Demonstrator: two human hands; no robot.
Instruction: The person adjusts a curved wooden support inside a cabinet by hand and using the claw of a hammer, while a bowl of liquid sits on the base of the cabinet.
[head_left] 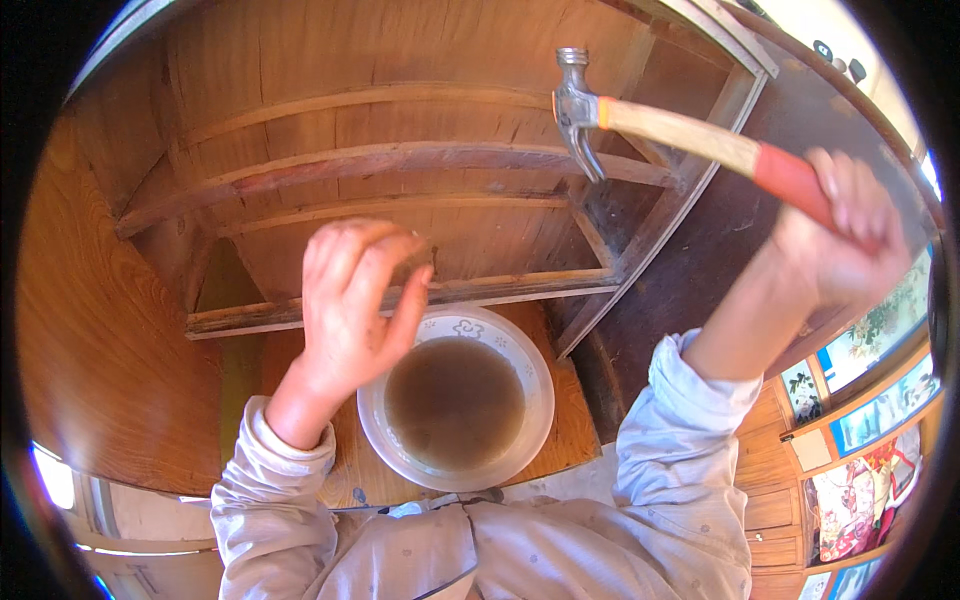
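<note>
A claw hammer (690,135) is raised at the upper right, gripped by my right hand (845,225) near the end of its handle. The handle is pale wood with a red grip, and its metal head points to the left, over the wooden frame (420,160). My left hand (350,290) is held in front of the frame's lower rail, its fingers curled toward the thumb. Something small and dark seems to lie between the fingertips, too unclear to name. Just right of that hand sits a white basin (540,395) of murky brown liquid.
Curved slats and rails of the wooden piece fill the upper view. A wood-grain panel (110,340) stands at left, and a dark panel (680,270) slopes along the right. Beyond it, at lower right, are wooden cabinets (768,508) and patterned cloth (850,505).
</note>
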